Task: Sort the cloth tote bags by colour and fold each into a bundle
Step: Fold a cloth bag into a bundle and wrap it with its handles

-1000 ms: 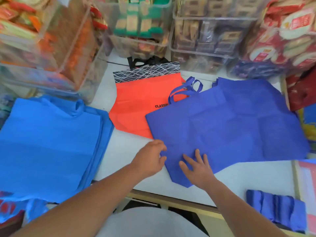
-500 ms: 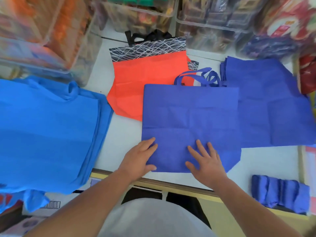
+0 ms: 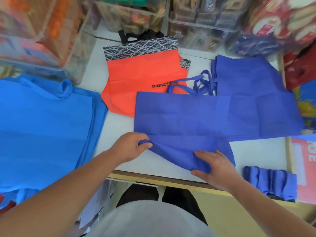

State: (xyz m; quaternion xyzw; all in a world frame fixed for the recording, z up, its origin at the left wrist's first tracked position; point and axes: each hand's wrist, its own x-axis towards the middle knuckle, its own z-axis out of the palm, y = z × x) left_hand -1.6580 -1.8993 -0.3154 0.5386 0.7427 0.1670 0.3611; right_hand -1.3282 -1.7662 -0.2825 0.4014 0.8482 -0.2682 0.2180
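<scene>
Left hand (image 3: 130, 147) and right hand (image 3: 214, 165) — flat before — now pinch up the indigo tote (image 3: 181, 117).

White table top (image 3: 118, 134), yellow-edged at 6 o'clock. Bears a light-blue bag stack (image 3: 44, 130) at 9, an orange bag (image 3: 142, 77) at 12, a dark-blue bag stack (image 3: 248, 79) at 2. Holds one dark-blue bag (image 3: 179, 117) at centre, overlapping both. Carries folded dark-blue bundles (image 3: 270, 183) at 4, clear bins (image 3: 196, 28) from 11 to 1.
</scene>
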